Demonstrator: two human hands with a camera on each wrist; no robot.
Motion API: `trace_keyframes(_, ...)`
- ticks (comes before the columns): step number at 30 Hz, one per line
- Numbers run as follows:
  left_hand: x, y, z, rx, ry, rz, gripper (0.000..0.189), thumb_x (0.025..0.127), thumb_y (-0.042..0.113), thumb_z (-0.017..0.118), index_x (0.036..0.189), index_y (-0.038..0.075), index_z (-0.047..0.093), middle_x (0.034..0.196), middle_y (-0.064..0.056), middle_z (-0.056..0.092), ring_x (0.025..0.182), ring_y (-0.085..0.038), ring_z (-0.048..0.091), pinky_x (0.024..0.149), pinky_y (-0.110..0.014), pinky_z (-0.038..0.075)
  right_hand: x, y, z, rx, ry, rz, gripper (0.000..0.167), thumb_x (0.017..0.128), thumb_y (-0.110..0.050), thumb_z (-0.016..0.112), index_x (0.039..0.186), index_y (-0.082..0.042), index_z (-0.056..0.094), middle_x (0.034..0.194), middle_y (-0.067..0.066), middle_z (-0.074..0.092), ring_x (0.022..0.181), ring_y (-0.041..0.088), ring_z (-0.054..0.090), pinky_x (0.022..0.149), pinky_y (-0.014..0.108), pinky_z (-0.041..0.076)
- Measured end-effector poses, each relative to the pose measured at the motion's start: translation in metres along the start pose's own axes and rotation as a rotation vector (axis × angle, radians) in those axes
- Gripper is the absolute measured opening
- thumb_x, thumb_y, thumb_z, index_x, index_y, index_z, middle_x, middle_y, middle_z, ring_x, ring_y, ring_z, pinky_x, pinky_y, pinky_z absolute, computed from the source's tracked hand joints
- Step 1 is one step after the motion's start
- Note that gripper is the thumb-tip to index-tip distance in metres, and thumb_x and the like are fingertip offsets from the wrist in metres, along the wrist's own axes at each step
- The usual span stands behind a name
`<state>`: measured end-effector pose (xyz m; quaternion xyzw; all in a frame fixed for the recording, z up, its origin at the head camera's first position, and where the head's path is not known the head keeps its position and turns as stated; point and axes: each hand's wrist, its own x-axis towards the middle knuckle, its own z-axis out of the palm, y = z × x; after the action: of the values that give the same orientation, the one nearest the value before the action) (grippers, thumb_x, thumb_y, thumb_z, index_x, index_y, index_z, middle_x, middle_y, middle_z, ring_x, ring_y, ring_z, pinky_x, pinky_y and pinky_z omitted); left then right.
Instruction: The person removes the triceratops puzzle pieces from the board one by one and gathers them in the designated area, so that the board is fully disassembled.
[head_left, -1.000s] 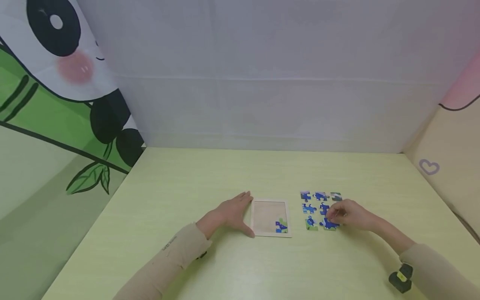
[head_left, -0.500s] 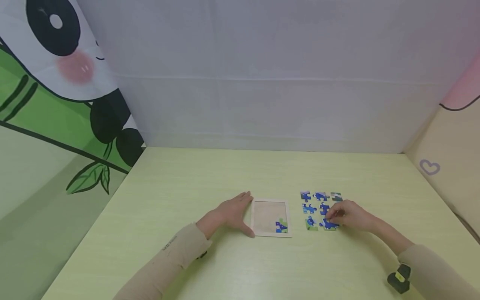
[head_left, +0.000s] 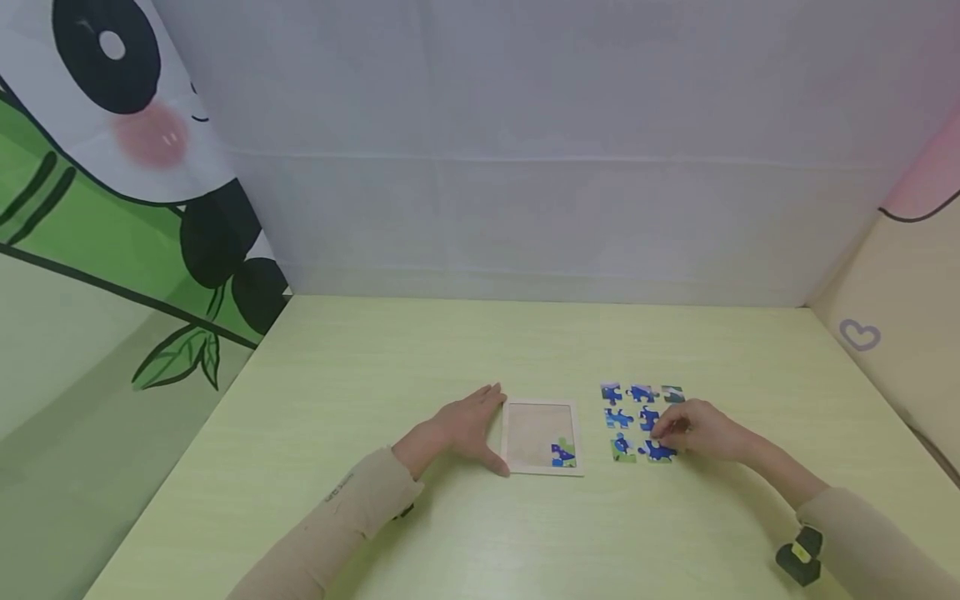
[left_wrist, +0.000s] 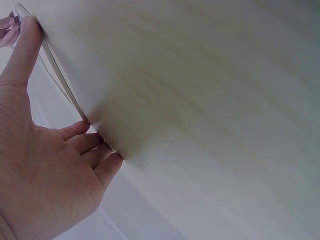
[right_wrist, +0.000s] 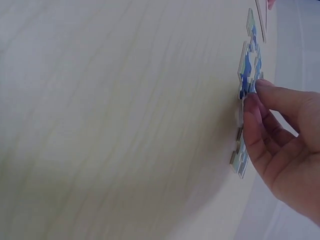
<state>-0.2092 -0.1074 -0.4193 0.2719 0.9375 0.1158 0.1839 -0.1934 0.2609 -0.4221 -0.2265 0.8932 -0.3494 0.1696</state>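
In the head view, my left hand (head_left: 468, 423) spreads along the left side of a shallow wooden puzzle frame (head_left: 540, 474), thumb at the near corner and fingers at the far one. Joined blue and green jigsaw pieces (head_left: 562, 453) lie in the frame's lower right corner. To the right, my right hand (head_left: 696, 429) reaches over loose jigsaw pieces laid out in rows. Its thumb and curled fingertips pinch at a blue jigsaw piece (right_wrist: 248, 90), mostly hidden by the hand. Just below the fingers lies a blue piece with green edge (head_left: 657, 452).
Other loose pieces lie flat nearby, such as a blue and green one (head_left: 622, 447) and a purple-topped one (head_left: 611, 392). Everything sits on a pale wood-grain table (head_left: 420, 358). A plain light backdrop (head_left: 525, 225) stands behind it, with a panda print (head_left: 150, 125) at left.
The right fingertips have shifted very slightly left over the pieces. The left hand and the frame stay where they were.
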Motion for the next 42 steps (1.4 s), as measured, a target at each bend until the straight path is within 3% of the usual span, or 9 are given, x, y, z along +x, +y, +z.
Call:
trace_keyframes(12,-0.001,-0.002,0.000,0.001,0.001,-0.008,0.114,0.058,0.060,0.075,0.143,0.005,0.023,0.151,-0.011,0.015,0.138,-0.025,0.013,0.109,-0.041,0.024,0.016,-0.016,0.007,-0.070,0.012,-0.109,0.011,0.080,-0.004,0.066,0.091,-0.004,0.067,0.085,0.001,0.065,0.075,0.008,0.054,0.067,0.020,0.050)
trace_keyframes(23,0.000,-0.001,0.000,0.006,-0.008,-0.012,0.113,0.058,0.060,0.075,0.143,0.007,0.023,0.151,-0.009,0.014,0.138,-0.024,0.012,0.109,-0.041,0.024,0.045,-0.048,0.037,-0.014,-0.020,-0.158,0.015,0.079,-0.008,0.068,0.093,-0.003,0.065,0.085,0.000,0.062,0.073,0.007,0.052,0.063,0.021,0.048)
trace_keyframes(29,0.003,-0.002,0.002,0.014,-0.001,-0.014,0.113,0.058,0.061,0.075,0.143,0.009,0.023,0.151,-0.009,0.014,0.138,-0.024,0.013,0.109,-0.041,0.025,0.057,-0.062,0.053,0.041,-0.043,-0.099,0.024,0.074,-0.011,0.074,0.095,-0.006,0.063,0.086,0.000,0.059,0.074,0.014,0.050,0.061,0.022,0.047)
trace_keyframes(42,0.001,0.001,0.000,0.014,-0.008,-0.024,0.113,0.057,0.060,0.075,0.142,0.008,0.024,0.151,-0.009,0.015,0.138,-0.024,0.014,0.109,-0.041,0.025,0.064,-0.072,0.067,-0.038,-0.047,-0.074,0.028,0.069,-0.013,0.077,0.091,-0.008,0.062,0.078,-0.001,0.054,0.070,0.013,0.047,0.059,0.021,0.044)
